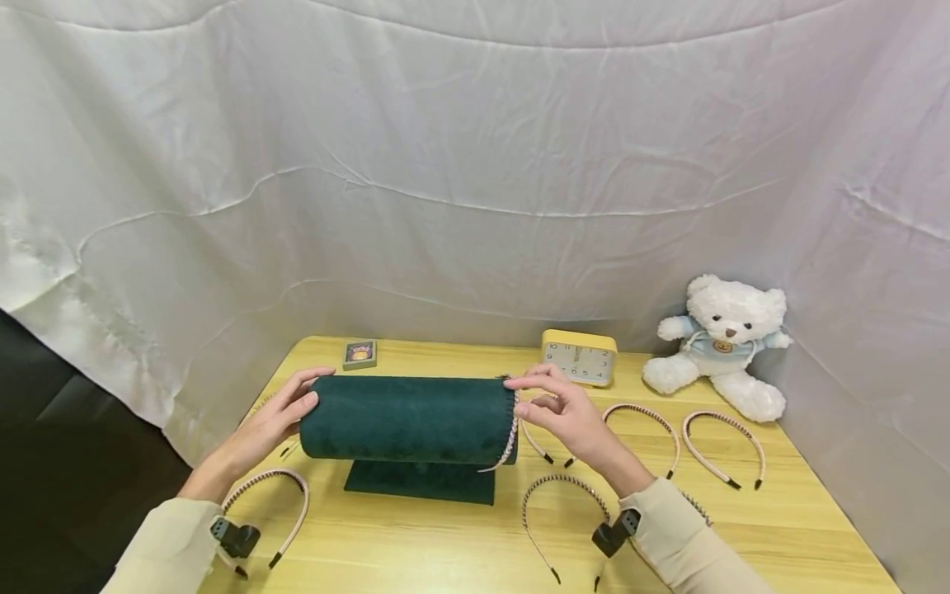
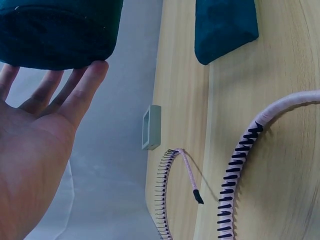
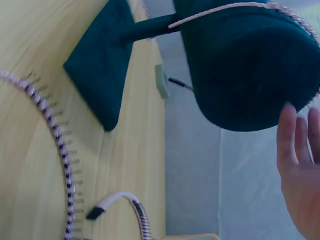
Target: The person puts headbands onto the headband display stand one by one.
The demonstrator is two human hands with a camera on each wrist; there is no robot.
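A dark green velvet roll [image 1: 408,419] stands raised on its flat base [image 1: 419,481]. Around its right end sits a pink braided headband [image 1: 512,437], one free tip sticking out below; the right wrist view also shows this headband [image 3: 220,9] curving over the roll. My left hand [image 1: 278,412] touches the roll's left end, its fingers extended in the left wrist view. At the right end, my right hand [image 1: 560,408] has its forefinger and thumb at the headband and the roll's edge. The fingers [image 3: 286,135] look straight in the right wrist view; the thumb is hidden there.
Several similar headbands lie on the wooden table, such as one at front left [image 1: 304,503] and one at right [image 1: 723,417]. Along the back are a small grey framed box [image 1: 359,354], a yellow clock [image 1: 579,356] and a white teddy bear [image 1: 727,346].
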